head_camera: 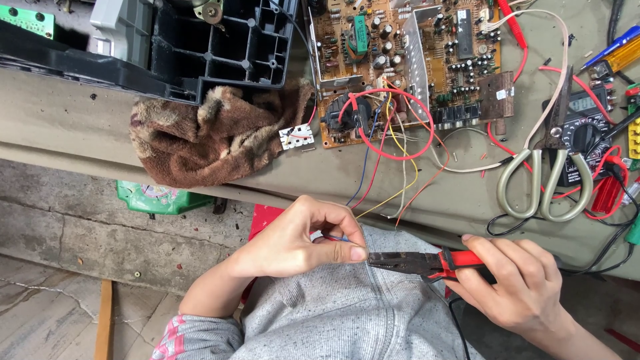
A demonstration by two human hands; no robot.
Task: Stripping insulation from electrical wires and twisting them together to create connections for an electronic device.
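Note:
My left hand [303,240] pinches the ends of thin wires [337,236], a blue and a red one, between thumb and fingers over my lap. These wires run up to a brown circuit board [400,60] on the bench. My right hand [517,283] grips the red handles of a pair of pliers [427,262]. The dark jaws of the pliers point left and their tip meets my left thumb and the wire ends. Yellow, orange and white wires [400,180] hang loose from the board over the bench edge.
A brown furry cloth [213,133] lies on the bench under a black plastic casing [220,40]. Scissors [547,173] lie to the right, partly over a multimeter [587,133] with red and black leads. A concrete floor [53,293] shows at lower left.

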